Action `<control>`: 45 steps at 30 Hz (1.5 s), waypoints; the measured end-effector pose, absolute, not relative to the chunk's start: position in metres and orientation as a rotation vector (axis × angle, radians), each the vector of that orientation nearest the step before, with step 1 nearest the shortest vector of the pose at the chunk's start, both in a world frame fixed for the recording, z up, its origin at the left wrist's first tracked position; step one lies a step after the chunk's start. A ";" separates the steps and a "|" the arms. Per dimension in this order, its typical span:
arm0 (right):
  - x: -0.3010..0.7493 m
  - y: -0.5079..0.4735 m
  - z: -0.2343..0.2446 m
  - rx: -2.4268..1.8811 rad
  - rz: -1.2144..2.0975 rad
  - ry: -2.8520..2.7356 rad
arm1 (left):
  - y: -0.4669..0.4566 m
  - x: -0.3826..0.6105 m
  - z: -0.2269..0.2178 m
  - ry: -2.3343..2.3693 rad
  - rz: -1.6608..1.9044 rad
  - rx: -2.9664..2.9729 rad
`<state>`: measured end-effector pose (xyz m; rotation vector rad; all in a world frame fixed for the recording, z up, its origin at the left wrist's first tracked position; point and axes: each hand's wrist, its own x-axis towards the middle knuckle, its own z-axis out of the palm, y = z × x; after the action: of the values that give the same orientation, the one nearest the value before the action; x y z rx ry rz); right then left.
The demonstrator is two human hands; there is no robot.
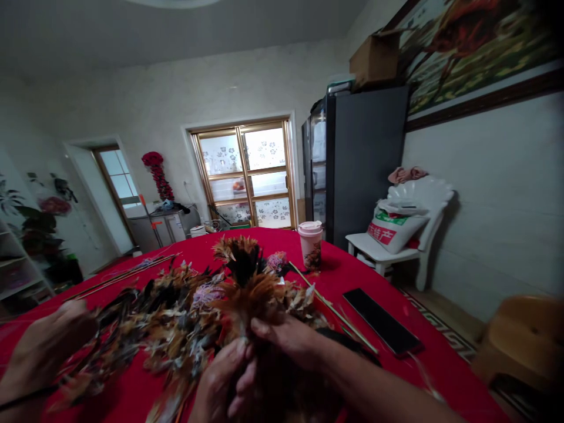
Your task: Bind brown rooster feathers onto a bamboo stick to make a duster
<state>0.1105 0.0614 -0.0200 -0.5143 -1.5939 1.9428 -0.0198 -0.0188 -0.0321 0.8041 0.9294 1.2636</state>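
left hand (224, 379) and right hand (291, 341) pinch the brown feathers (249, 296) low, tips fanning above.

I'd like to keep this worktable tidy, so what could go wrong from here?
The brown feathers pinched by the left hand and right hand could slip or splay if the grip loosens. The lidded cup stands near the loose feathers, so a careless reach might tip it. The phone lies near the right arm, which could nudge it.
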 end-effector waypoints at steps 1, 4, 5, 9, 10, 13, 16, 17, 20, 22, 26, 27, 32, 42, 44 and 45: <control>0.111 0.062 -0.022 -0.488 1.984 -1.705 | -0.019 -0.022 -0.030 0.974 1.304 0.805; 0.116 0.064 -0.024 -0.506 1.884 -2.003 | -0.018 -0.029 -0.024 1.058 1.384 0.795; 0.119 0.066 -0.023 -0.544 1.785 -2.062 | -0.017 -0.030 -0.023 1.067 1.397 0.790; 0.130 0.072 -0.011 -0.589 1.516 -2.156 | -0.017 -0.033 -0.022 1.088 1.414 0.787; 0.133 0.073 -0.007 -0.580 1.496 -2.167 | -0.017 -0.032 -0.022 1.093 1.409 0.785; 0.136 0.071 0.004 -0.617 1.367 -2.146 | -0.019 -0.028 -0.021 1.100 1.406 0.769; 0.131 0.065 0.002 -0.584 1.333 -2.138 | -0.022 -0.023 -0.018 1.122 1.474 0.752; 0.127 0.062 -0.002 -0.536 1.351 -2.162 | -0.023 -0.022 -0.017 1.130 1.495 0.745; 0.116 0.058 -0.015 -0.447 1.454 -2.138 | -0.025 -0.022 -0.015 1.135 1.543 0.737; 0.112 0.056 -0.019 -0.542 1.556 -2.001 | -0.024 -0.026 -0.017 1.112 1.544 0.751; 0.116 0.055 -0.010 -0.602 1.863 -1.724 | -0.017 -0.034 -0.025 1.054 1.417 0.794; 0.118 0.055 -0.007 -0.580 1.913 -1.703 | -0.016 -0.035 -0.026 1.053 1.394 0.804; 0.127 0.054 0.004 -0.600 1.346 -2.013 | -0.019 -0.023 -0.021 1.067 1.324 0.790; 0.126 0.066 0.000 -0.643 0.880 -2.153 | -0.024 -0.016 -0.020 0.992 1.208 0.783; 0.128 0.067 0.002 -0.667 0.849 -2.209 | -0.024 -0.017 -0.023 1.032 1.253 0.777; 0.131 0.067 0.004 -0.681 0.829 -2.252 | -0.024 -0.018 -0.023 1.096 1.303 0.757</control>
<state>0.1308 0.0670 0.0039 -0.6813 -2.2521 0.8288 -0.0176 -0.0236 -0.0231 0.7567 1.0960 1.3028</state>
